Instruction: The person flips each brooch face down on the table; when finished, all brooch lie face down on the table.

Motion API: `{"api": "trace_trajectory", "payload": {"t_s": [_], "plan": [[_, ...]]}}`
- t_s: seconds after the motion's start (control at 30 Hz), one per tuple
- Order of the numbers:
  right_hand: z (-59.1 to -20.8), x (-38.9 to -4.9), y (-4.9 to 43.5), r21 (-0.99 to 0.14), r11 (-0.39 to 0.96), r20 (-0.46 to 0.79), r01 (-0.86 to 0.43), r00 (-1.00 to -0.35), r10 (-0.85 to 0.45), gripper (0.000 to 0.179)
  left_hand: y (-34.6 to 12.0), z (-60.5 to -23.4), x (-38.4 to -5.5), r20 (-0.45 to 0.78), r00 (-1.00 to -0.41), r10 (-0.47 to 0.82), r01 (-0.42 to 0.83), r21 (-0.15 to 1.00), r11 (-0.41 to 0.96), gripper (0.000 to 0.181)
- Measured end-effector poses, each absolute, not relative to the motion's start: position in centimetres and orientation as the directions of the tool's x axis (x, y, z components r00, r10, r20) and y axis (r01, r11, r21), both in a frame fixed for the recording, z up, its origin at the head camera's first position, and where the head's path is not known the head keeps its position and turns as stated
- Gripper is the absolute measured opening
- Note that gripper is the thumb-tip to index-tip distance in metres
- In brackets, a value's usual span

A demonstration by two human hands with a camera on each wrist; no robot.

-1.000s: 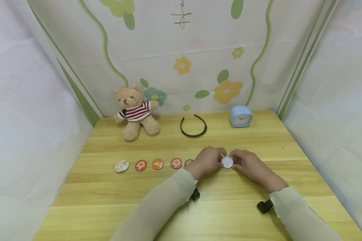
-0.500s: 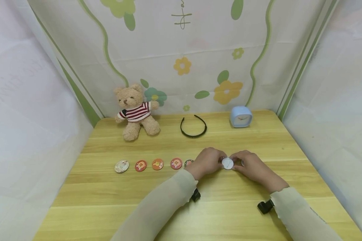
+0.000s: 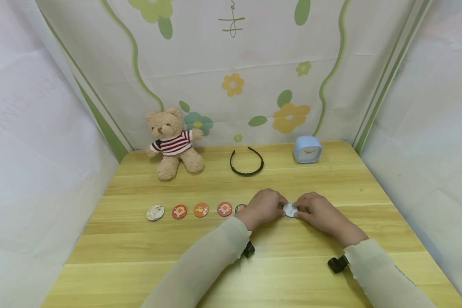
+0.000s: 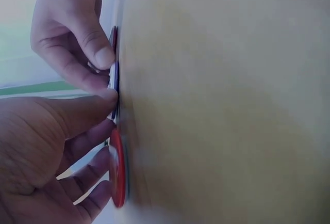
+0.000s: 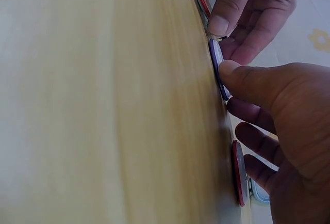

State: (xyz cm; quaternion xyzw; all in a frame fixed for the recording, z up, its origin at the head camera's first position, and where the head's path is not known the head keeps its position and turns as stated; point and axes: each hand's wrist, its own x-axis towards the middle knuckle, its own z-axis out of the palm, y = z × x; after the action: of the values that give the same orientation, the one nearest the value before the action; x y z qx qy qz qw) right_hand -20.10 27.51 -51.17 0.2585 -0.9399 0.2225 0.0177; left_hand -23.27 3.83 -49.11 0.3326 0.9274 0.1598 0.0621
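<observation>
A round white badge (image 3: 290, 210) with a dark blue rim (image 5: 214, 59) lies on the wooden table. From its left side my left hand (image 3: 265, 207) pinches the edge; my right hand (image 3: 318, 211) does the same from the right. The right thumb (image 5: 229, 70) lies over the badge in the right wrist view. Beneath the left hand's other fingers sits a red badge (image 4: 118, 170). Another red-rimmed badge (image 5: 239, 172) is by the right hand's lower fingers, hidden in the head view.
Left of the hands runs a row of badges: a pale one (image 3: 155, 212), red (image 3: 179, 211), orange (image 3: 201, 209), red (image 3: 224, 208) and a dark one (image 3: 240, 208) partly covered. Behind stand a teddy bear (image 3: 171, 143), a black headband (image 3: 247, 173) and a blue clock (image 3: 307, 149).
The white badge has come slightly nearer and now looks flatter on the table. The right fingers have shifted a little left over its edge; the left hand barely moved.
</observation>
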Motion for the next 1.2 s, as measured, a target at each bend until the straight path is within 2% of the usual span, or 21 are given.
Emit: {"api": "trace_trajectory", "payload": {"t_s": [0.23, 0.47, 0.67, 0.83, 1.03, 1.2], "plan": [[-51.0, -20.1, 27.2, -0.399, 0.773, 0.149, -0.494, -0.866, -0.476, 0.022, 0.0, -47.9, -23.3, -0.064, -0.822, 0.566, 0.486, 0.439, 0.756, 0.045], [-50.7, -20.0, 27.6, -0.392, 0.78, 0.148, -0.488, -0.87, -0.47, 0.023, -2.7, -48.3, -23.5, -0.094, -0.818, 0.568, 0.494, 0.392, 0.776, 0.059], [-50.8, -20.1, 27.6, -0.4, 0.779, 0.139, -0.483, -0.872, -0.469, 0.023, -3.0, -49.1, -23.4, -0.048, -0.795, 0.604, 0.542, 0.39, 0.744, 0.048], [-51.2, -20.1, 27.5, -0.421, 0.78, 0.131, -0.463, -0.882, -0.452, 0.028, -2.9, -49.4, -23.4, -0.034, -0.799, 0.6, 0.542, 0.388, 0.745, 0.036], [-51.0, -20.3, 26.4, -0.497, 0.756, 0.139, -0.425, -0.899, -0.415, 0.042, -2.8, -49.5, -23.2, -0.023, -0.806, 0.591, 0.54, 0.38, 0.751, 0.033], [-51.1, -20.8, 24.5, -0.498, 0.736, 0.13, -0.459, -0.879, -0.46, 0.045, -2.7, -49.5, -23.2, -0.01, -0.807, 0.59, 0.544, 0.376, 0.751, 0.032]]}}
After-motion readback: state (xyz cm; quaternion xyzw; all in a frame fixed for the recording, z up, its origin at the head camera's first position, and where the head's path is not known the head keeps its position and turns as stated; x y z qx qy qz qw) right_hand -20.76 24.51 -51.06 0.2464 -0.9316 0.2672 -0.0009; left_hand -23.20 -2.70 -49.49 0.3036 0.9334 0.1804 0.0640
